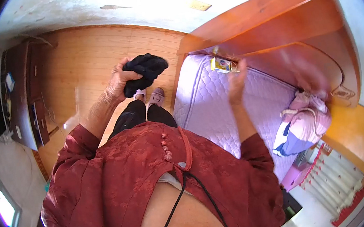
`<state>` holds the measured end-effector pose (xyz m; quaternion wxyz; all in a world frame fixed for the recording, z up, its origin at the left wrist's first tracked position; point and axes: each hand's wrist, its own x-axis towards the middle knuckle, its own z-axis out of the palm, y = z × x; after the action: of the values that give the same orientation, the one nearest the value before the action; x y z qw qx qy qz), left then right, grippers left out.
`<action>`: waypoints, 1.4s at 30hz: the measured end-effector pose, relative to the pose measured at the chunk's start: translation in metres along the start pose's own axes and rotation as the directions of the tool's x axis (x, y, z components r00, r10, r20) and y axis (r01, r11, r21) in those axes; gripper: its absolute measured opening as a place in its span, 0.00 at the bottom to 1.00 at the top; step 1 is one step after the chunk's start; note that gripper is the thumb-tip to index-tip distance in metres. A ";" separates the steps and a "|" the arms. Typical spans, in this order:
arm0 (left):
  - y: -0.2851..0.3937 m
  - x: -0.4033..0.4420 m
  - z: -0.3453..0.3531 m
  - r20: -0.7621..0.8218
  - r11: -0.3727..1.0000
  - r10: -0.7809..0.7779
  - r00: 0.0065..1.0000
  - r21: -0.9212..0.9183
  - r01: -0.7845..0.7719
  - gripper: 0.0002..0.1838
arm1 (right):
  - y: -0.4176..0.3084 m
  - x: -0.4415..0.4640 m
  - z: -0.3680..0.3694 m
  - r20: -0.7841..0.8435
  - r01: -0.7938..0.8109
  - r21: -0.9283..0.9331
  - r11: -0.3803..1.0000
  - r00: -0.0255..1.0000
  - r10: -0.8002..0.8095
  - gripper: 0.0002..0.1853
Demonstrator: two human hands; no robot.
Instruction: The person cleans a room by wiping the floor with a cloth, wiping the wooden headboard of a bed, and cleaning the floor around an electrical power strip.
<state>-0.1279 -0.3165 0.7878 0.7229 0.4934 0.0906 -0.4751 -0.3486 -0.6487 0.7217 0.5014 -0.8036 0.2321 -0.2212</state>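
Note:
My left hand (119,79) is closed around a bunched black cloth (149,69), held above the wooden floor to the left of the bed. Whether the cloth is a garment or a rag does not show. My right hand (237,82) is over the bed's near-headboard edge, smeared by motion, so its fingers do not read clearly. Right beside its fingertips is a small yellow and white box (222,65). I cannot tell whether the hand touches the box or grips it.
A quilted lilac mattress (207,97) lies against a curved wooden headboard (279,17). Folded pink, white and blue bedding (303,124) sits at its right. At the left stands a dark wooden cabinet (19,87) with small items on it. My feet are on wooden flooring (81,53).

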 end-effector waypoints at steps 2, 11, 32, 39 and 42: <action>0.002 -0.009 0.015 0.038 0.994 0.057 0.998 -0.097 -0.053 0.23 | 0.062 -0.048 0.059 0.098 -0.265 0.030 0.964 0.960 0.261 0.33; -0.042 -0.022 0.040 0.049 0.884 0.101 0.994 0.453 -0.112 0.30 | -0.058 -0.041 0.174 0.696 -0.680 0.710 -0.184 0.636 0.335 0.44; -0.124 -0.076 -0.160 -0.168 0.548 0.197 0.966 0.836 0.034 0.26 | -0.001 0.030 0.246 0.758 -0.871 0.136 0.472 0.398 0.517 0.24; -0.191 -0.126 -0.268 -0.364 0.434 -0.037 0.931 0.833 0.343 0.26 | -0.124 0.187 0.167 0.778 0.718 -0.628 0.299 0.594 0.207 0.26; -0.213 -0.134 -0.290 -0.395 0.440 -0.077 0.916 0.811 0.386 0.26 | -0.161 0.224 0.124 0.743 0.776 -0.630 -0.031 0.614 0.266 0.22</action>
<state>-0.2662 -0.0172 0.5908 0.2718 0.8406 0.0109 -0.4683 -0.0729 -0.6321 0.8456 -0.2173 -0.9461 -0.0803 0.2264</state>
